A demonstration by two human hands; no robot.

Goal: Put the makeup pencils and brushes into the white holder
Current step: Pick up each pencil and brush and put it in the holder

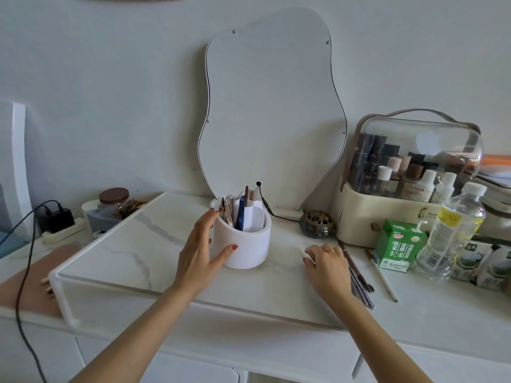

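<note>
The white round holder (246,244) stands upright on the marble shelf, with several pencils and brushes (235,208) sticking out of its compartments. My left hand (199,250) cups the holder's left side, fingers at the rim and thumb on the front wall. Resting on the shelf to the right is my right hand (327,265), fingers curled down and holding nothing that I can see. Just beside its right edge lies a bundle of dark makeup pencils (359,280). A thin white-handled brush (383,275) lies farther right.
A wavy mirror (271,111) leans on the wall behind the holder. To the right stand a brass bowl (318,223), a clear-lidded cosmetics case (409,172), a green drink carton (398,244) and a plastic bottle (453,230). A jar (114,200) and charger cable (27,244) sit left.
</note>
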